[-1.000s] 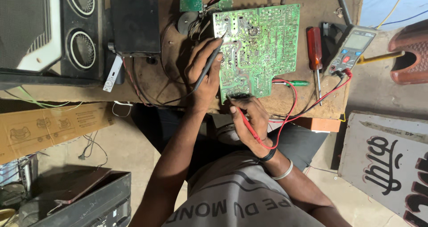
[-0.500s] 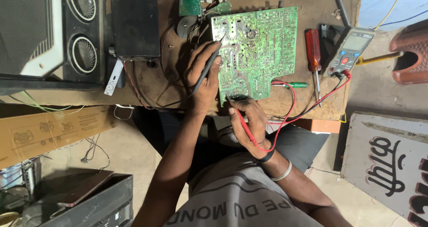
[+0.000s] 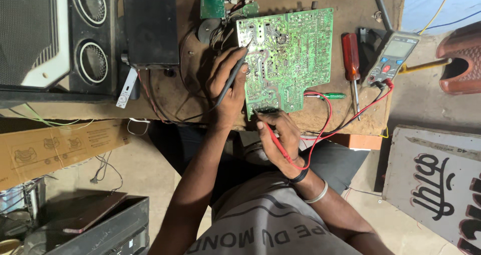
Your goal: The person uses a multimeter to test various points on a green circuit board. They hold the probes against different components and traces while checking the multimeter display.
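At centre frame, our left hand pinches a black probe and our right hand a red probe against the green circuit board on the table; a slipping tip might bridge neighbouring solder joints.

Colours, placed from the circuit board:

- Circuit board — green, patterned with pale silver tracks and solder dots.
- Probe in the left hand, at the board's left edge: black.
- Probe in the right hand, at the board's lower edge: red, trailing a red lead.
- Screwdriver, right of the board: red handle, grey shaft.
- Small screwdriver, at its lower right corner: green.
- Multimeter, further right — grey, with red and blue buttons.
- Workbench beneath: brown.
- Speaker cabinet, far left: black, silver-ringed cones.
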